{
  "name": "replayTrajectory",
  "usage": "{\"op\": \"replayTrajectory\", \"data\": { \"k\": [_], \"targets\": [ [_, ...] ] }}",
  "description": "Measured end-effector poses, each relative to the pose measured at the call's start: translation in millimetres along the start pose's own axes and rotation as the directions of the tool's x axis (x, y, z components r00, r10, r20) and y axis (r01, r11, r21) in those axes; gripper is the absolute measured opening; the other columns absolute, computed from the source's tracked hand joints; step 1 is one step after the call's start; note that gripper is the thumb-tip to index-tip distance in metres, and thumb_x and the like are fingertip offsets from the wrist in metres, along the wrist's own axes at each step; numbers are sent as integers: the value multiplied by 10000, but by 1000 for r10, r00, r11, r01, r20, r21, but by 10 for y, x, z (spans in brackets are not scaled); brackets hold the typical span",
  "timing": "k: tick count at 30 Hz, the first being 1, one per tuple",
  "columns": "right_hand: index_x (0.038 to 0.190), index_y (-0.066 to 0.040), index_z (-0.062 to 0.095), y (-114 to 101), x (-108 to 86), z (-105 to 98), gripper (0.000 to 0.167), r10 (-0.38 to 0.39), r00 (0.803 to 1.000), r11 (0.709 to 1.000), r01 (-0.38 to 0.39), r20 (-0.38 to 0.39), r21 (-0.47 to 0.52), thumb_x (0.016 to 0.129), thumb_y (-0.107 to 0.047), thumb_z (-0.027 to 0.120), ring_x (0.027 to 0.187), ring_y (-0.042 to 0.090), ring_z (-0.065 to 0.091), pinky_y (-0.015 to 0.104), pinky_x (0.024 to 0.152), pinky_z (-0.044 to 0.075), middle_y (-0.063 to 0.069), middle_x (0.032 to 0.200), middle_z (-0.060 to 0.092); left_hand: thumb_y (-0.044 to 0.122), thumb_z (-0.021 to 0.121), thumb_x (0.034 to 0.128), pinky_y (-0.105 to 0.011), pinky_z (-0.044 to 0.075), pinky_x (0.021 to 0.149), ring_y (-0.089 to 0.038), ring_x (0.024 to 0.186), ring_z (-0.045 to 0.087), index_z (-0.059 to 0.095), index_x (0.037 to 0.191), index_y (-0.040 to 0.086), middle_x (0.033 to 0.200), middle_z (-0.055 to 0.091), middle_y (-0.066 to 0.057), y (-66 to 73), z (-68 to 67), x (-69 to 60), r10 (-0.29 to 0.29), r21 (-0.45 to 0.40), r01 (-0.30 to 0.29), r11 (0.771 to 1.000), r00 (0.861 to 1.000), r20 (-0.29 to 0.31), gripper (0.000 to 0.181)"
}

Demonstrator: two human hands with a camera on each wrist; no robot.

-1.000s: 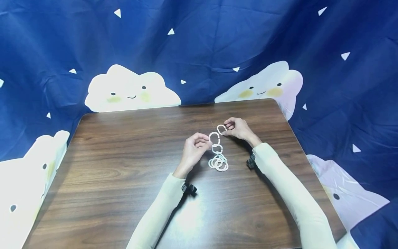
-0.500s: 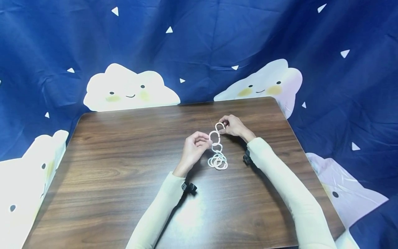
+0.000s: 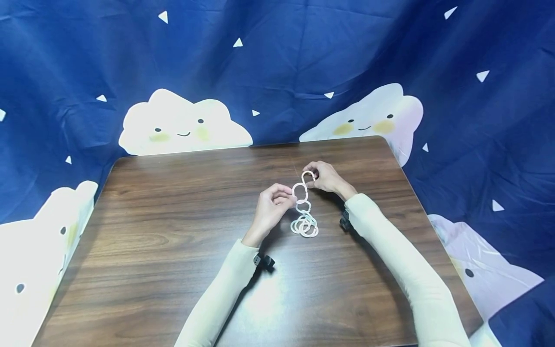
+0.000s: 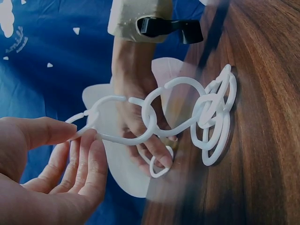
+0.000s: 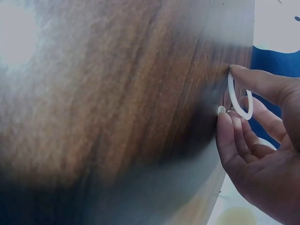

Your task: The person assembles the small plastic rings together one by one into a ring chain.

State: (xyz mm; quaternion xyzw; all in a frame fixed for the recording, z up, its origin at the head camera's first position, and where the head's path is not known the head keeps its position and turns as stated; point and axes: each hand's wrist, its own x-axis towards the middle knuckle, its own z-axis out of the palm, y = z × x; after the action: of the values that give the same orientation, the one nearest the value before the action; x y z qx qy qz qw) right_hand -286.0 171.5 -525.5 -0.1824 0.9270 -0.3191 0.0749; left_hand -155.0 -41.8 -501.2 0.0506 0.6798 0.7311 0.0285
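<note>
My left hand [image 3: 270, 212] pinches the end of a chain of white open rings [image 4: 123, 140] between thumb and fingertips. From there the linked rings run down to a small heap of rings [image 3: 309, 235] on the table. My right hand [image 3: 328, 177], just beyond and to the right, pinches a single white ring [image 5: 232, 89] between thumb and fingers. In the head view this ring overlaps the top of the chain, but the left wrist view shows the single ring [image 4: 161, 174] apart from it. The right wrist view leaves the chain out.
Under the hands lies a brown wood-grain table [image 3: 173, 231] with rounded far corners. Behind it hangs a blue curtain [image 3: 277, 62] with white clouds. Dark wrist cameras [image 3: 264, 263] sit on both pale sleeves [image 3: 221, 294].
My right hand has moved a little left with its ring, bringing it close to the chain, and the ring has turned. The left hand and the heap have stayed nearly still.
</note>
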Motion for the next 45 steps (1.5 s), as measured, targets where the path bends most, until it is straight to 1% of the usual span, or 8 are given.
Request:
{"op": "replayTrajectory", "data": {
  "k": [5, 11, 14, 17, 22, 30, 39, 45],
  "targets": [
    [1134, 0, 697, 19, -28, 17, 432, 10, 999, 999, -8, -50, 41, 763, -97, 897, 911, 297, 653, 306, 800, 490, 187, 1019, 722, -42, 738, 870, -182, 614, 728, -65, 720, 708, 674, 1058, -53, 929, 745, -185, -4, 6, 5, 3, 1, -3, 1000, 1000, -1, 199],
    [1055, -22, 730, 43, -71, 20, 307, 64, 990, 992, -50, -126, 112, 828, -169, 876, 744, 141, 624, 173, 661, 466, 144, 916, 738, -41, 740, 870, -183, 616, 730, -73, 727, 710, 676, 1058, -49, 920, 745, -156, -4, 12, 4, 4, 6, -4, 1000, 1000, 2, 199],
    [1031, -40, 749, 46, -96, 2, 218, 99, 986, 982, -75, -135, 174, 895, -195, 817, 660, 115, 632, 168, 585, 490, 132, 895, 750, -38, 741, 870, -187, 617, 731, -80, 731, 714, 676, 1056, -45, 919, 747, -151, -3, 9, 2, 5, 11, -5, 1000, 1000, 3, 197],
    [1044, -46, 764, 50, -112, -13, 177, 112, 986, 972, -84, -121, 217, 945, -193, 762, 639, 173, 681, 195, 551, 545, 148, 921, 773, -37, 744, 870, -182, 615, 725, -77, 726, 713, 678, 1050, -46, 912, 744, -151, -17, -2, 5, 7, 15, -7, 1000, 1000, -5, 192],
    [1074, -43, 780, 41, -145, -66, 155, 117, 988, 969, -91, -98, 231, 977, -146, 714, 705, 249, 735, 272, 591, 618, 176, 986, 794, -23, 751, 872, -173, 605, 725, -58, 723, 708, 680, 1057, -45, 928, 741, -166, -23, -9, 5, 10, 20, -10, 1000, 1000, -7, 199],
    [1100, -9, 771, -43, -277, -204, 170, 133, 987, 937, -94, -94, 338, 962, -106, 742, 735, 225, 766, 456, 731, 666, 232, 1031, 789, -28, 747, 874, -176, 609, 733, -58, 725, 711, 676, 1068, -49, 953, 743, -196, -21, 13, 15, 10, 6, -10, 1000, 1000, -4, 207],
    [1141, 9, 738, -170, -431, -272, 198, 82, 987, 913, -17, -141, 407, 975, -99, 726, 803, 161, 770, 399, 772, 670, 247, 1066, 776, -33, 750, 871, -188, 621, 735, -48, 721, 713, 674, 1065, -44, 901, 729, -77, -11, -4, 7, 9, 3, -9, 1000, 1000, -8, 208],
    [1143, 11, 729, -278, -533, -341, 212, 62, 983, 902, 19, -173, 432, 968, -108, 738, 863, 300, 769, 382, 777, 672, 279, 1075, 760, -39, 745, 878, -193, 624, 732, -49, 717, 714, 671, 1067, -54, 916, 732, -126, 13, -10, 3, 13, -2, -13, 1000, 1000, -8, 203]
  ]
}}
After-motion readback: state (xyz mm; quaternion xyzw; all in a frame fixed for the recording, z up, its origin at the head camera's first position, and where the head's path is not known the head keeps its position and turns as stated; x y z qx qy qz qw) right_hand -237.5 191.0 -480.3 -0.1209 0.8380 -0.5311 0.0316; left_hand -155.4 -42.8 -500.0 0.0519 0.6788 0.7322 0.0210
